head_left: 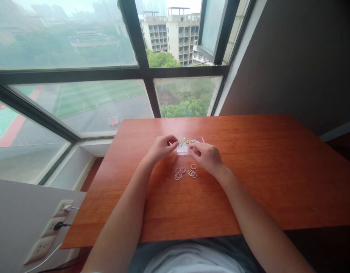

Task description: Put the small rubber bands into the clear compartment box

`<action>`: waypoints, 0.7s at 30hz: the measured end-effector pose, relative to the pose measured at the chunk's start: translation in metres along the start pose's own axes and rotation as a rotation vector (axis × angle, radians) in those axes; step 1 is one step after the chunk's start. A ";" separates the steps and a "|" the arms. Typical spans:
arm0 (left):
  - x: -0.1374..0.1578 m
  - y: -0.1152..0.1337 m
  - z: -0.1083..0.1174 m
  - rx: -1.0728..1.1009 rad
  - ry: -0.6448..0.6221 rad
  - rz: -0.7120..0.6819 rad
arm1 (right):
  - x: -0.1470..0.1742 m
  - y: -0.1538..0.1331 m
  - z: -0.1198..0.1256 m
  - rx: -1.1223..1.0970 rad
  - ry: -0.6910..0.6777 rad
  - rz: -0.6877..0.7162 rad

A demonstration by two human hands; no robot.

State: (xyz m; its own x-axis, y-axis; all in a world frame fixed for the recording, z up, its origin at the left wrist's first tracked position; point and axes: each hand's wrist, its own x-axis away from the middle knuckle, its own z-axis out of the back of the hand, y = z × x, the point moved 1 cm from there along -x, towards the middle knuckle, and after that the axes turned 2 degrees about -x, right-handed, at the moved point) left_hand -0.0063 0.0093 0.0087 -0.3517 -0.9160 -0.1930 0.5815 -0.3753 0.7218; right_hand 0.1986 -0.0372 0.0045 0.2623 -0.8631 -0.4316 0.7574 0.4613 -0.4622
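Observation:
A small clear plastic compartment box [184, 151] sits on the table in front of me, with grey and yellow rings in its far compartments. My left hand [163, 147] is at the box's left side, thumb and fingertips pinched together beside the grey rings [180, 143]. At the right side, my right hand [207, 154] has its fingers bent in a pinch over the box's near right part. Anything held in either pinch is too small to make out. Nearer me lie several thin pale rings in two groups, a left group [178, 176] and a right group [192, 174].
The reddish-brown wooden table [263, 182] spreads out on both sides of my arms. Behind it stand large dark-framed windows [148, 72], one pane swung outward. Sockets with plugs and cables [54, 226] are on the low wall at left. A grey wall [291, 60] rises at right.

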 end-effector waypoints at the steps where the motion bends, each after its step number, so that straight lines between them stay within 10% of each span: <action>1: 0.000 0.000 0.000 0.000 -0.002 -0.001 | 0.000 0.000 0.000 -0.001 -0.004 -0.001; 21: 0.001 0.003 0.001 -0.043 0.029 -0.005 | 0.002 0.001 -0.002 -0.121 -0.334 0.037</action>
State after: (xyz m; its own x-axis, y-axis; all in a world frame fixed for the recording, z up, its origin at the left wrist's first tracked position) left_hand -0.0052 0.0076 0.0111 -0.3340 -0.9174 -0.2163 0.6111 -0.3854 0.6914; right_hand 0.1986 -0.0381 0.0018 0.4840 -0.8559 -0.1822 0.6729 0.4971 -0.5478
